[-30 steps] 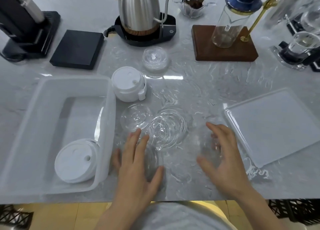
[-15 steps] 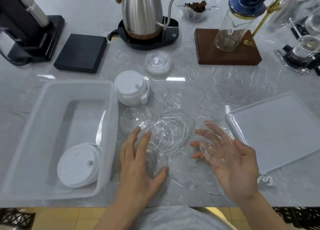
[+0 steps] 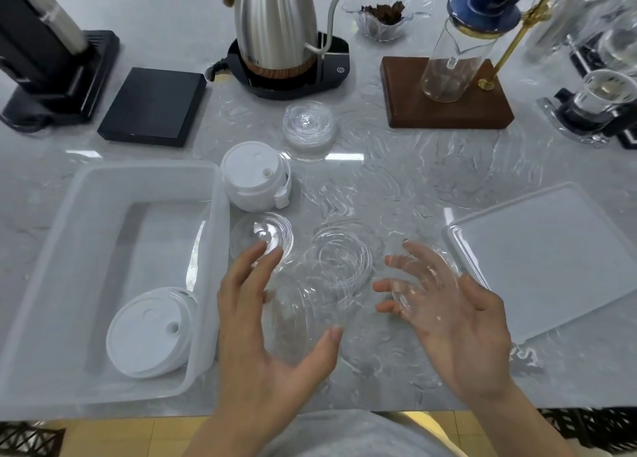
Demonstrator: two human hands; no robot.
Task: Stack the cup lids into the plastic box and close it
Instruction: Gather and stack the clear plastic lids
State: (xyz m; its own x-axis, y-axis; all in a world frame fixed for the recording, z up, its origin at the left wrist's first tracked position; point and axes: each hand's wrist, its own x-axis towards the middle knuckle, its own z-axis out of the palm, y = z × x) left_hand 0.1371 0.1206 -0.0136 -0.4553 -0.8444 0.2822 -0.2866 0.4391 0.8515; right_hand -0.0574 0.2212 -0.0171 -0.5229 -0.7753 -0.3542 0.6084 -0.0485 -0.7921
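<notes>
The task looks barely begun. The box (image 3: 51, 284) sits open at the left of the table (image 3: 431, 181) and holds only 1 short stack of white lids (image 3: 148, 332), leaning in its near right corner. Everything else is outside it: a second white stack (image 3: 253, 175) just beyond the box's far right corner, a clear stack (image 3: 307, 129) farther back, a clear dome lid (image 3: 261, 237) just beside the box wall, and a ribbed clear lid (image 3: 343, 262) between the hands. The box lid (image 3: 551, 260) lies flat at the right, well apart from the box, so closing is the last step.

The right hand (image 3: 455, 318) is turned palm up with a clear lid (image 3: 425, 284) cradled against its fingers, which are spread and lightly curled round it. The left hand (image 3: 262, 325) has its fingers and thumb apart and arched over another clear piece (image 3: 303, 315) on or just above the table; I cannot tell whether they touch it or how many lids it is.

The clear plastic is hard to read against the glossy veined table: edges vanish into glare, and how many lids each clear stack has cannot be counted. The box's near left corner is cut off at the frame edge, and the left hand hides part of the dome lid.
</notes>
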